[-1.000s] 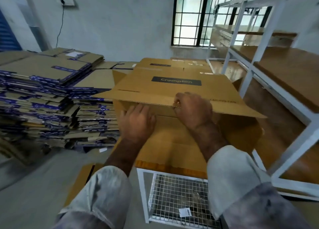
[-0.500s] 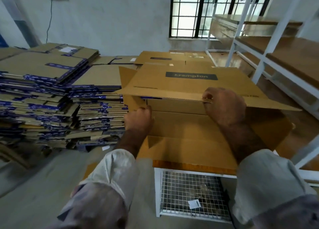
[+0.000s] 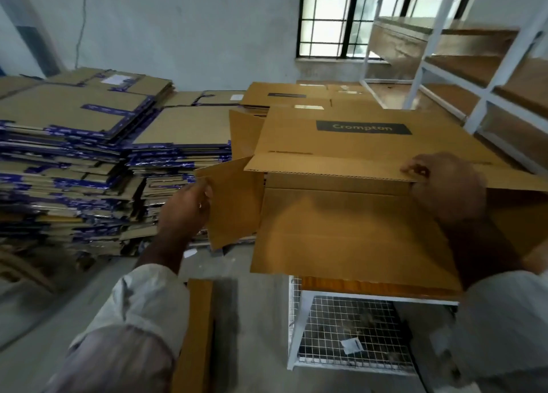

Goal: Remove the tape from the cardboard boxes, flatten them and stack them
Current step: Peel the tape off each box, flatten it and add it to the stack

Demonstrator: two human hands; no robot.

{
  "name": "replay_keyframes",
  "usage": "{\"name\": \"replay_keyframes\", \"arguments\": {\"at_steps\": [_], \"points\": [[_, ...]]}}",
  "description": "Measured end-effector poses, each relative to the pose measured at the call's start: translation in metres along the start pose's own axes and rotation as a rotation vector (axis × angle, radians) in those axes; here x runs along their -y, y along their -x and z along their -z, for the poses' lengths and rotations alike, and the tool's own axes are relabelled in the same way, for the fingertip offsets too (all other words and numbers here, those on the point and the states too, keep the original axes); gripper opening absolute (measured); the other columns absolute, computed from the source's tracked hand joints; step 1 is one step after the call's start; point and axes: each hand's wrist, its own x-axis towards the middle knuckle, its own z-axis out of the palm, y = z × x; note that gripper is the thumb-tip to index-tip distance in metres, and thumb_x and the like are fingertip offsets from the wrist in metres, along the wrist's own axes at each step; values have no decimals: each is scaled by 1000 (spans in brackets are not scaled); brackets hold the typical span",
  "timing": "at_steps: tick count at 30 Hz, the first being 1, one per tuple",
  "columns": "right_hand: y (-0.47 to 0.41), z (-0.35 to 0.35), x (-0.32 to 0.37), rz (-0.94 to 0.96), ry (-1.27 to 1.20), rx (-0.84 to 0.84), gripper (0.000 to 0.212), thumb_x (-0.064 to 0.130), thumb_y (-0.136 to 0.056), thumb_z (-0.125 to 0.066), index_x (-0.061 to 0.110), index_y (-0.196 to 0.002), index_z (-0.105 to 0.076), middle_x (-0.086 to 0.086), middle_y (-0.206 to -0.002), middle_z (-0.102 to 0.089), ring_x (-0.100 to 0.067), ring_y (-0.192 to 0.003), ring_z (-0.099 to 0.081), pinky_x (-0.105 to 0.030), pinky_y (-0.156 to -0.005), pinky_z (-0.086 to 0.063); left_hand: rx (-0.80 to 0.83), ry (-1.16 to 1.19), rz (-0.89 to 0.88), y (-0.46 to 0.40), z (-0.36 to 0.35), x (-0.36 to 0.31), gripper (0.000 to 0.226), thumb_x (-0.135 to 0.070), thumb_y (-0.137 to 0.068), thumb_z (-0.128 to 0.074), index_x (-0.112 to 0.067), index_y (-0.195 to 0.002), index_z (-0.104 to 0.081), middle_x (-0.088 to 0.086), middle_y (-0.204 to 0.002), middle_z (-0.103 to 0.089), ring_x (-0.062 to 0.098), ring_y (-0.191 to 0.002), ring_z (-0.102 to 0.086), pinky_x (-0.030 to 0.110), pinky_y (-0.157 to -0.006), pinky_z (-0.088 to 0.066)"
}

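The left hand [image 3: 189, 205] pinches the near edge of the small side flap [image 3: 234, 203] of the opened cardboard box [image 3: 350, 226], while the right hand [image 3: 444, 185] curls its fingers over the front edge of the wide top flap [image 3: 370, 152], which bears a dark "Crompton" label. The box lies on a wood-topped bench [image 3: 367, 287] with a white frame and a wire-mesh cage beneath, in a room with a grey floor, pale walls and a barred window [image 3: 332, 16]. Stacks of flattened boxes [image 3: 89, 155] edged with blue tape stand left of the box, more flat cardboard lies behind it, and white shelving [image 3: 486, 75] with wooden boards rises at right.
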Motion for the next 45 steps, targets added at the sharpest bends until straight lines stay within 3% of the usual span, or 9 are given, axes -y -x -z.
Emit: {"name": "replay_keyframes", "arguments": {"at_steps": [4,8,11,14,18,24,35,39,45], "points": [[11,-4,2,-38,-5,-1,34,15,-87,-68,30,-118,-68,-6,-125,-64,-32,-119,-55,-57,-102,-41,-365,281,-14,19,12,-37,16,-31,-86,-68,-20,-96,-62,14,-139,-49,33,-131,-45,55,-101,-45],[13,-14,7,-54,-1,46,31,21,-91,-60,34,-120,-60,-2,-124,-61,-28,-119,-54,-54,-105,-35,-592,543,-344,24,74,-130,34,-39,-89,-64,-7,-101,-66,19,-129,-56,31,-124,-50,31,-103,-36],[16,-17,12,-21,-7,56,28,35,-95,-58,34,-123,-58,1,-126,-61,-24,-119,-54,-50,-102,-36,-199,375,-687,30,84,-222,55,-55,-89,-64,-18,-129,-60,7,-139,-56,25,-130,-49,40,-107,-37],[15,-19,11,27,13,53,36,44,-95,-55,31,-128,-56,3,-130,-62,-22,-120,-55,-49,-102,-36,124,-97,-675,27,47,-286,70,-56,-92,-60,-27,-151,-35,3,-158,-39,24,-144,-37,49,-117,-28],[10,-1,-36,-28,38,59,48,39,-90,-66,29,-136,-56,0,-140,-57,-25,-130,-51,-51,-108,-32,126,-242,-489,2,24,-289,40,-23,-96,-57,-26,-136,-52,1,-130,-62,26,-119,-57,44,-95,-45],[-6,13,-114,31,50,280,53,31,-98,-62,21,-148,-48,-13,-142,-55,-33,-124,-55,-50,-105,-45,138,-271,-351,2,29,-250,36,-25,-96,-62,-33,-131,-56,-2,-124,-64,24,-110,-61,43,-90,-52],[36,-115,-27,231,-133,312,51,34,-95,-65,22,-141,-47,-8,-145,-51,-34,-134,-46,-56,-106,-40,260,-310,-92,37,-22,-128,48,-16,-95,-53,-31,-140,-50,-1,-147,-54,26,-130,-52,53,-102,-35],[58,-174,-6,171,-73,466,66,52,-95,-62,26,-148,-34,-6,-157,-37,-32,-145,-33,-60,-112,-36,441,-320,-82,44,-62,-79,62,-13,-92,-54,-36,-148,-39,-3,-158,-40,25,-142,-40,54,-106,-33],[97,-248,-14,92,41,713,119,101,-72,-28,31,-162,4,1,-172,11,-32,-158,9,-70,-118,1,751,-341,-212,55,-113,-26,74,-33,-101,-55,-38,-161,-12,1,-171,-4,28,-156,-15,64,-112,-29]]}}
